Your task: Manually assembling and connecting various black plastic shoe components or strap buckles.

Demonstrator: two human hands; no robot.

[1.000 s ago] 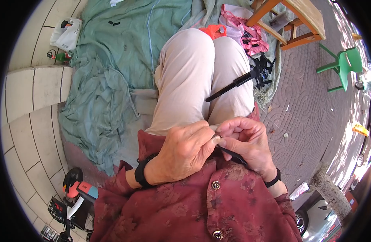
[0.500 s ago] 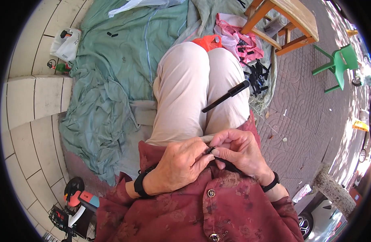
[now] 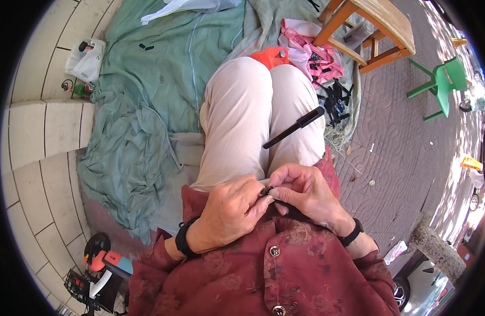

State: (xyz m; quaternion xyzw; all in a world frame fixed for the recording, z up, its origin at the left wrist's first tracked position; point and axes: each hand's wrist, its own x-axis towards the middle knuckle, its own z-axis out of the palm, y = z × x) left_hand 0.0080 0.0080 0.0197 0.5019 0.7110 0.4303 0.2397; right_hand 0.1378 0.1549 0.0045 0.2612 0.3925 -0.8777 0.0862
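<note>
My left hand (image 3: 229, 210) and my right hand (image 3: 306, 197) meet in front of my lap, fingertips pinched together. Between them is a small black piece (image 3: 267, 191), mostly covered by the fingers. From it a thin dark strip (image 3: 283, 203) runs beneath my right hand; its far end is hidden. Across my right thigh lies a slim black strip-like item (image 3: 294, 127), thicker at its upper right end. Beside my right knee, a heap of similar-looking black pieces (image 3: 335, 102) rests on the green sheet.
The green sheet (image 3: 147, 79) spreads ahead and left. A pink-and-white bag (image 3: 300, 37) with black pieces and a red bag (image 3: 271, 56) lie beyond my knees. A wooden stool (image 3: 379, 21) and green chair (image 3: 443, 81) stand right. Left are a tiled ledge (image 3: 47, 129) and white bag (image 3: 89, 60).
Both hands, still pinched together, have shifted slightly left and up with the small black piece. The slim black item on my thigh stays in place.
</note>
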